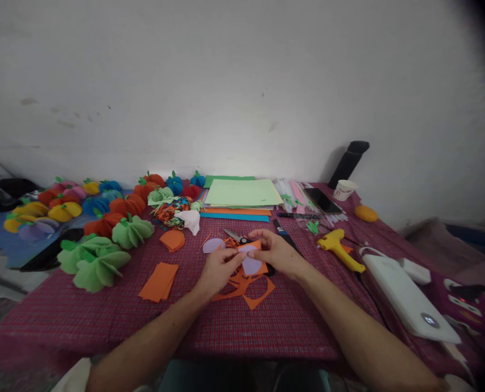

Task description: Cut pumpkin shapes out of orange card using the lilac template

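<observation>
Both hands meet over the middle of the table. My left hand (218, 269) and my right hand (275, 251) pinch a small orange paper piece with a pale lilac circle (251, 263) laid against it. Orange paper offcuts (253, 291) lie under and in front of the hands. A second lilac circle (213, 245) rests just behind my left hand. Scissors (234, 236) lie behind the hands, partly hidden by them. A stack of orange rectangles (159, 281) sits to the left, and a pile of orange circles (172, 240) lies beyond it.
Paper pumpkins in green (93, 262), orange, yellow and blue crowd the left side. Coloured paper sheets (242, 195) lie at the back. A yellow glue gun (339, 247), a phone (323, 200), a paper cup (344, 189) and a white power bank (405, 296) sit on the right of the checked cloth (103, 316).
</observation>
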### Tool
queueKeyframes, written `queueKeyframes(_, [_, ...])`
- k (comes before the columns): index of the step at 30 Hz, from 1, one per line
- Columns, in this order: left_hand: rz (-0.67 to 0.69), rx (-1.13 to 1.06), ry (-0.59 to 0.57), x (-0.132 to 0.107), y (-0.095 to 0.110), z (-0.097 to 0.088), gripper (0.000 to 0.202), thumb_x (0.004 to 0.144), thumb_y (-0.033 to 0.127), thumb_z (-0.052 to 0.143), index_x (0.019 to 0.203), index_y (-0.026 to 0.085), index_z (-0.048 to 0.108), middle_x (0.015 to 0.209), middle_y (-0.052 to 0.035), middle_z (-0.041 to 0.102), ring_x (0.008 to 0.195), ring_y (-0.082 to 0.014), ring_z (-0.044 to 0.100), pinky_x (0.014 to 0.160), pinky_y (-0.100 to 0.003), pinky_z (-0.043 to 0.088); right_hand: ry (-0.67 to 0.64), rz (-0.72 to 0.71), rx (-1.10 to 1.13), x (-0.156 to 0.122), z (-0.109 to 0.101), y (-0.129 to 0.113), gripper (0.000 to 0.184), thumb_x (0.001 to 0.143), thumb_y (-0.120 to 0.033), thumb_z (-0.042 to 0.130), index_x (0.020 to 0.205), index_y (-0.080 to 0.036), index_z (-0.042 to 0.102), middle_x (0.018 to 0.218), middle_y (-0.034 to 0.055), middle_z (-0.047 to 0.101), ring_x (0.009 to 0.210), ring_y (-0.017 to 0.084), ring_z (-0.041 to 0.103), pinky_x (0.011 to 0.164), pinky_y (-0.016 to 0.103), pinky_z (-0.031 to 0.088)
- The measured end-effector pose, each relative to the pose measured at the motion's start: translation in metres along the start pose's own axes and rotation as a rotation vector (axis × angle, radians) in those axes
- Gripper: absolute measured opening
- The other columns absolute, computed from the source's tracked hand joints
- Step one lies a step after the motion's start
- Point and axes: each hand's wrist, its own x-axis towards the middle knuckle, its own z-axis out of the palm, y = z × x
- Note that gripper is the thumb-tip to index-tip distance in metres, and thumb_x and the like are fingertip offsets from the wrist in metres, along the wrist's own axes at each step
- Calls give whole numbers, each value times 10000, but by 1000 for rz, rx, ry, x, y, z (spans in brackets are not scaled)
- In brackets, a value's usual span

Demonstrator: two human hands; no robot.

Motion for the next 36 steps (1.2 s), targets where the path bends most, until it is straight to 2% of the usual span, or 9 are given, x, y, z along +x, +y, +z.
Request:
queueKeyframes(3, [-11, 35, 7, 0, -3, 1, 414, 754, 470, 486, 493, 155, 429, 502, 56, 262, 491, -74, 244, 470, -223, 188, -6, 5, -16, 0, 0, 1, 441, 620, -201, 710, 973, -178, 446, 741, -25, 631, 584, 92, 583, 571, 221, 459])
queueKeyframes(6, [-27, 47, -16, 0, -4, 0, 421, 758, 478, 474, 494, 157, 416, 510, 55, 249, 492, -74, 230, 466, -228, 177, -9, 4, -58, 1, -3, 3, 428, 628, -195, 699, 978, -181, 454, 738, -29, 624, 577, 88, 572, 558, 214, 450])
queueKeyframes(10, [-53, 59, -70, 0, -4, -2, 410, 744, 482, 491, 512, 146, 452, 512, 58, 254, 486, -68, 224, 458, -226, 159, -39, 2, -118, 2, -7, 6, 415, 640, -196, 686, 986, -188, 458, 750, -28, 611, 577, 90, 564, 548, 214, 443])
queueKeyframes(14, [-109, 83, -182, -2, -2, -4, 374, 708, 481, 534, 594, 125, 542, 520, 54, 329, 488, -67, 265, 455, -216, 179, -85, 22, -181, 0, -8, 5, 409, 638, -191, 677, 991, -188, 470, 763, -19, 604, 593, 97, 565, 545, 214, 438])
queueKeyframes(21, [-110, 166, -271, -4, 10, -6, 373, 658, 468, 585, 515, 132, 508, 483, 61, 335, 460, -58, 258, 436, -209, 182, -193, -23, -275, -5, -8, 2, 396, 669, -179, 649, 1014, -181, 454, 701, -43, 556, 550, 72, 508, 505, 184, 393])
queueKeyframes(26, [-64, 203, -233, -4, 5, -7, 410, 652, 484, 592, 460, 143, 468, 447, 63, 307, 446, -57, 234, 419, -213, 147, -207, -74, -353, -7, -9, 0, 380, 689, -198, 643, 1021, -179, 460, 659, -60, 515, 514, 57, 453, 467, 167, 344])
queueKeyframes(31, [-38, 128, -223, -3, 4, -7, 418, 665, 456, 600, 426, 141, 464, 430, 63, 293, 439, -52, 218, 418, -208, 150, -150, -90, -408, -5, -7, -2, 383, 667, -186, 660, 1007, -166, 485, 592, -79, 483, 473, 51, 419, 445, 162, 319])
queueKeyframes(33, [-53, 66, -166, -2, 7, -7, 400, 661, 443, 611, 435, 133, 498, 426, 60, 315, 437, -51, 238, 423, -203, 171, -112, -83, -340, -5, -5, -4, 404, 651, -209, 680, 1003, -168, 485, 659, -52, 538, 533, 71, 483, 489, 178, 371])
queueKeyframes(36, [-102, -113, -29, 0, 11, -8, 339, 660, 432, 621, 537, 118, 587, 488, 27, 452, 474, -72, 358, 457, -201, 271, -39, -64, -211, -5, -1, -6, 371, 664, -280, 679, 974, -172, 505, 790, -5, 591, 636, 97, 542, 573, 208, 425])
